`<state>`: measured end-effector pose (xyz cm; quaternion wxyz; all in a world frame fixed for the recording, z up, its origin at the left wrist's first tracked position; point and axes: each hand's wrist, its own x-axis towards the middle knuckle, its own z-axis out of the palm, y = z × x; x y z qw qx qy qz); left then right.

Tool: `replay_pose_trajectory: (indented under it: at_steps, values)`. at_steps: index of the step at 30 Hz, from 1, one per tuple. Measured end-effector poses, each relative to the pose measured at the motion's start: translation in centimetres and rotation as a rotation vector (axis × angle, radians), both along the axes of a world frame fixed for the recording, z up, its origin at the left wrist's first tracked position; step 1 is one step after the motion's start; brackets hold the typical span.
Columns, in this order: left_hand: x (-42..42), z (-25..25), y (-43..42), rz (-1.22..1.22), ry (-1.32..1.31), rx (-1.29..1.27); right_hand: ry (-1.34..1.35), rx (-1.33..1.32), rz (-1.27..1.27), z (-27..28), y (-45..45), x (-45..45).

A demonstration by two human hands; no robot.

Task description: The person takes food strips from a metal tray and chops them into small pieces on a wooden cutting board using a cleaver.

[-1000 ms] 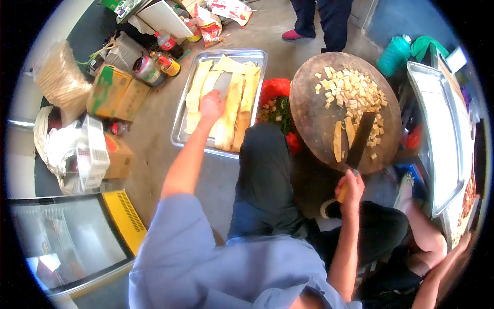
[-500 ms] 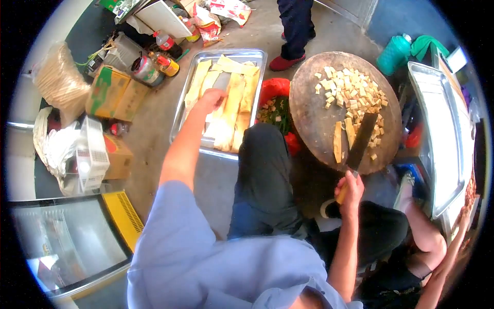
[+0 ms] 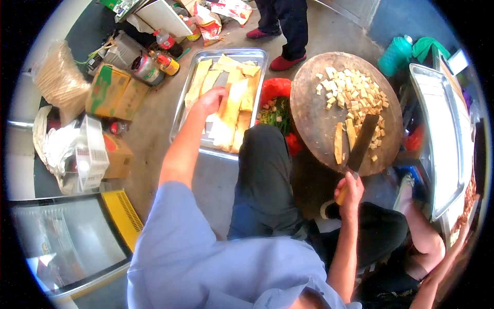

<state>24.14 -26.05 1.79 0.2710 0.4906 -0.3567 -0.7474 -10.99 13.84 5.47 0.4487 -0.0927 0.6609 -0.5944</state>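
Over the metal tray point(image 3: 199, 56) on the left, my left hand point(image 3: 210, 100) has its fingers closed on the edge of a long, flat yellow strip point(image 3: 229, 117). Several similar strips lie in the tray around it. My right hand point(image 3: 351, 189) is wrapped round the handle of a cleaver point(image 3: 363, 143), whose dark blade rests over the round chopping block point(image 3: 312, 131). Small pale cubes point(image 3: 355, 87) are spread across the block's far half. Two narrow cut strips point(image 3: 338, 143) lie left of the blade.
Between tray and block stands a red-lined container point(image 3: 277, 88) with green pieces inside. Someone in dark trousers and red shoes point(image 3: 287, 63) stands beyond it. Another person's arm point(image 3: 437, 270) shows at lower right. Cardboard boxes point(image 3: 116, 92) and bottles point(image 3: 165, 42) are at left.
My left hand has shifted the yellow strip slightly in the tray, tilting it. The standing person's feet have moved apart, one now further left. My right hand and the cleaver are almost unmoved.
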Motion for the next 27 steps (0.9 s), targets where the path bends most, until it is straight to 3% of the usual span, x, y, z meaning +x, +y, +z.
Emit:
replay_pose_trajectory:
  at_steps: [5,9,12,14,15,16,19,23,25,26,27]
  values:
    - [3.3,-1.0,-3.2,0.015,-0.051,-0.108,0.015,0.010,0.002,0.2,0.0,0.0]
    - [4.7,1.7,-8.3,0.058,-0.101,-0.218,0.002,0.022,-0.015,0.5,-0.2,0.3]
    - [2.5,5.6,-9.3,0.101,-0.298,-0.390,0.003,0.006,0.005,-0.1,0.0,0.1]
    - [0.5,7.1,-8.9,0.188,-0.971,-1.055,0.005,0.007,-0.001,-0.4,0.0,0.0]
    - [-0.2,6.7,-9.8,0.164,-1.141,-1.065,0.005,0.009,-0.004,-0.6,0.1,0.0]
    - [-0.8,5.0,-10.3,0.198,-1.230,-1.258,0.008,0.010,-0.005,-0.8,0.2,-0.1]
    - [-2.4,2.2,-9.5,-0.082,-1.350,-1.169,0.012,0.001,-0.001,-1.1,0.4,-0.4]
    - [-4.5,0.7,-5.0,-0.043,-1.179,-1.246,0.019,0.013,0.007,-1.1,0.6,-0.5]
    - [-5.5,1.2,-2.1,-0.313,-0.889,-1.086,-0.006,-0.012,0.013,-1.3,0.7,-0.4]
    - [-5.6,1.4,-0.6,-0.315,-0.894,-1.088,-0.001,0.006,0.013,-1.3,0.6,-0.3]
    - [-5.6,1.4,0.9,-0.483,-0.905,-1.268,0.004,0.023,0.012,-1.4,0.5,-0.3]
